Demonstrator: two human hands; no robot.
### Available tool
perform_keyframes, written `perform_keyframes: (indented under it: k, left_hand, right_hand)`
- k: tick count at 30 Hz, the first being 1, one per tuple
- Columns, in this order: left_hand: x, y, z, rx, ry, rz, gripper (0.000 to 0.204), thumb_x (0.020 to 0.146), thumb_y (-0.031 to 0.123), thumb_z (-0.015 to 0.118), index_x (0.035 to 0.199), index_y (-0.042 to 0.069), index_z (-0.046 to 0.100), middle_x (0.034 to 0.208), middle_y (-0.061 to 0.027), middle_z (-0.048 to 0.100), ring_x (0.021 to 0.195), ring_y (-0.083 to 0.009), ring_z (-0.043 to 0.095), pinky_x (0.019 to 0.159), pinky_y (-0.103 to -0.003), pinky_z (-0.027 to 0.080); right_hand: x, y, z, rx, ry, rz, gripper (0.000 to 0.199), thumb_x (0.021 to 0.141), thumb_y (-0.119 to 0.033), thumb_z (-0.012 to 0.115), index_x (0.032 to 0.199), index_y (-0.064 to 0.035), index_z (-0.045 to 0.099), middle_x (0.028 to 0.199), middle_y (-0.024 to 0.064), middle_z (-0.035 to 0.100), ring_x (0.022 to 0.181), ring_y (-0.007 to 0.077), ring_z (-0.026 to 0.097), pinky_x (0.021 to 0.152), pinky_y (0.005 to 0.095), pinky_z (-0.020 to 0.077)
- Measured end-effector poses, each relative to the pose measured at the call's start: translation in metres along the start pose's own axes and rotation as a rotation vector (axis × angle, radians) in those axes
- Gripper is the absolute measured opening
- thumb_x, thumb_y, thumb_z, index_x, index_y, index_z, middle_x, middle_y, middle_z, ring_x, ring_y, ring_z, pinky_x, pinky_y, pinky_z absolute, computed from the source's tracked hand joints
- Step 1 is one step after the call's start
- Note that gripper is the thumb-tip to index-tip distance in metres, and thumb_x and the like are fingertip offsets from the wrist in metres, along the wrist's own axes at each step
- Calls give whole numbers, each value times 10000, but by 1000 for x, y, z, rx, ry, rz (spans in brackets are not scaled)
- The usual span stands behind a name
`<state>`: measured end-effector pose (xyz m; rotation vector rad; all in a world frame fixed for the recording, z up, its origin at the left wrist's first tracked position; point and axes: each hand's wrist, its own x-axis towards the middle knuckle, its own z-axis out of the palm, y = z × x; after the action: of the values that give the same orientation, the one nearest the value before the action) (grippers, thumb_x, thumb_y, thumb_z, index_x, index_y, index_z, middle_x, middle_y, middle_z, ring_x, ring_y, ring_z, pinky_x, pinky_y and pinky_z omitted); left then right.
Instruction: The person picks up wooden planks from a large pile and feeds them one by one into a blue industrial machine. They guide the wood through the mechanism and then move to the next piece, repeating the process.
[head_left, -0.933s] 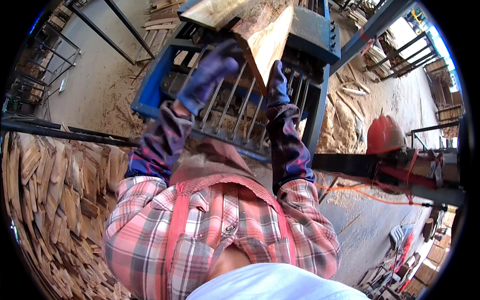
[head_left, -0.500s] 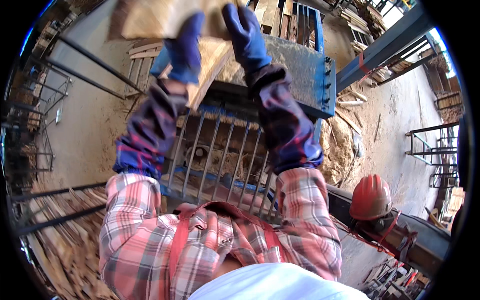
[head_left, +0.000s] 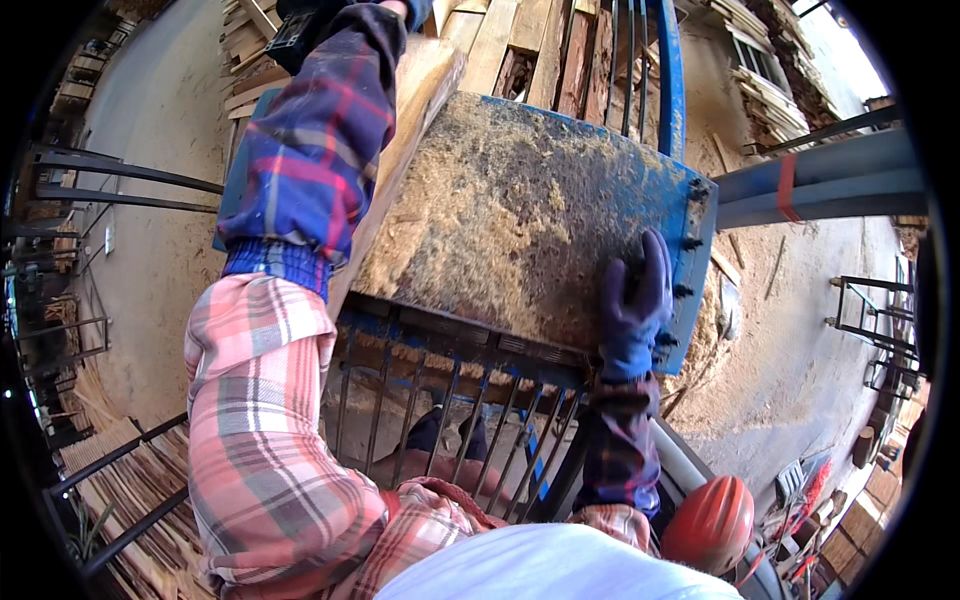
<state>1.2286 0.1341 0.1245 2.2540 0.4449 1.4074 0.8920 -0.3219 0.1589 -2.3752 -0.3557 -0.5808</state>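
Note:
My left arm stretches to the far edge of the view, over a thick wooden board [head_left: 425,90]. Only a sliver of my left hand [head_left: 414,10] shows there; its fingers are cut off. The board lies slantwise along the left part of a sawdust-covered metal plate [head_left: 500,220] with a blue frame. At the plate's right side is my right hand [head_left: 637,305] in a blue-purple glove. Thumb and fingers stand apart with nothing between them. Whether it touches the plate, I cannot tell.
Beyond the plate lie several planks [head_left: 510,45] beside a blue rail [head_left: 670,80]. Metal bars [head_left: 450,410] run on the near side. A red hard hat [head_left: 710,525] sits at lower right, sawdust on the floor behind it. Stacked wood strips [head_left: 140,490] stand at lower left.
Both hands were at a large wooden piece at the far edge, which is now out of view. My right hand has come back to the plate's right side; my left arm reaches farther.

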Motion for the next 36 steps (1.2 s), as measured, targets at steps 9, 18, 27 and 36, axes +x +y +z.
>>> perform_keyframes:
  k: [9,18,27,36]
  left_hand:
    - [35,73,-52,-594,-519,-232,301,870,327,599,895,33,659,777,-115,670,708,-258,643,671,-383,512]
    - [136,107,-304,-1460,-624,-712,226,922,215,535,968,18,637,796,-96,664,719,-225,639,672,-341,519]
    - [-183,151,-499,-1583,-794,-1295,249,868,200,690,1049,33,655,1023,-108,690,912,-228,687,806,-342,582]
    - [-455,94,-663,-1428,-1516,-1434,403,971,205,508,1301,-25,514,1209,-163,641,1075,-255,650,927,-374,532]
  right_hand:
    - [3,-12,-4,42,22,82,449,820,-114,676,1229,37,568,1214,239,607,1098,370,614,946,410,489]
    - [-12,-9,-10,-64,88,15,415,826,-149,697,1191,18,589,1165,219,636,1063,360,628,935,402,501]
    - [-115,-177,-25,1713,-429,777,617,974,-472,496,1384,-15,435,1368,178,513,1191,307,548,1037,438,406]
    - [-357,-116,-80,1201,-525,806,419,859,-83,677,1259,-33,564,1197,145,612,1035,232,645,902,348,527]
